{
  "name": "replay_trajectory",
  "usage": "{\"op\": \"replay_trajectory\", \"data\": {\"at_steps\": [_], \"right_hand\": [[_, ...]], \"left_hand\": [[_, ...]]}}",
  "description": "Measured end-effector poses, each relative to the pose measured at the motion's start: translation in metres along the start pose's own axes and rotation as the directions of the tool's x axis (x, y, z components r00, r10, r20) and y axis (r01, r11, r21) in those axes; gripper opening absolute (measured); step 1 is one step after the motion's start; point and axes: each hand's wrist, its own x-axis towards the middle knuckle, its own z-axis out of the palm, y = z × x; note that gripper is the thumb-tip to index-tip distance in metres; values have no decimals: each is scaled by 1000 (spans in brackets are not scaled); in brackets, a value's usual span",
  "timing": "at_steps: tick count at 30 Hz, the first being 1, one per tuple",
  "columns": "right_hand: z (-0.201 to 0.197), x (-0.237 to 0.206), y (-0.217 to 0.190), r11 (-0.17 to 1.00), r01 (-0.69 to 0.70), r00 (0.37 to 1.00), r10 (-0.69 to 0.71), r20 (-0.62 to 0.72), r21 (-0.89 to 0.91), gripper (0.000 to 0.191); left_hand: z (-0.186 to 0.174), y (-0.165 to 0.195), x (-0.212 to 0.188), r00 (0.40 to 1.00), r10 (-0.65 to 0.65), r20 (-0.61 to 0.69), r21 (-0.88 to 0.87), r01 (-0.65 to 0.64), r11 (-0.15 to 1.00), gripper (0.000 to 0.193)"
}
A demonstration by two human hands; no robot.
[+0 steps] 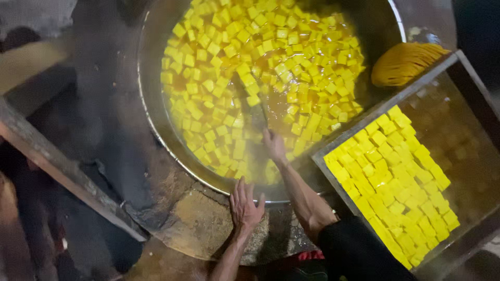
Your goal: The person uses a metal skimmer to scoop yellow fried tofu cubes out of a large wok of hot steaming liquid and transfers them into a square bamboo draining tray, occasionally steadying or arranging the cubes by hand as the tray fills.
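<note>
1. Worn on the head, one view only, so nothing shared with a second camera.
2. Aimed almost straight down from above, over a big metal pan (151, 130) of yellow cubes in liquid.
3. Close enough to catch both forearms entering from the bottom edge.
4. Pan filling the upper middle, cut off at the top.
5. Framed tray (333, 177) at right, cropped by the right and bottom edges.

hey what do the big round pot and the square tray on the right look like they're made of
The big round pot looks like bare metal: a thin, shiny, silver-grey rim catches the light. The square tray seems to be a grey metal frame with straight, dull edges; its floor could be mesh or wet sheet, too blurred to tell. It holds yellow cubes.
</note>
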Motion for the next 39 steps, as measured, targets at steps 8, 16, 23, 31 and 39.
{"op": "replay_trajectory", "data": {"at_steps": [8,16,23,31,39], "right_hand": [[-88,-85,-7,906,4,1000,5,-22,422,38],[-293,-173,92,969,232,941,-201,-271,87,34],[-470,-292,236,989,-96,930,50,-363,-111,37],[-616,-410,360,831,-373,874,166,-456,-413,55],[-663,-399,388,586,-238,930,-91,-355,-775,42]], "left_hand": [[3,-1,-20,987,92,-132,188,-66,980,61],[8,7,-50,896,242,-372,133,-206,969,45],[8,26,-76,833,295,-468,135,-263,955,33],[26,73,-91,822,357,-444,113,-344,932,33],[45,152,-81,691,551,-467,158,-548,821,31]]}}
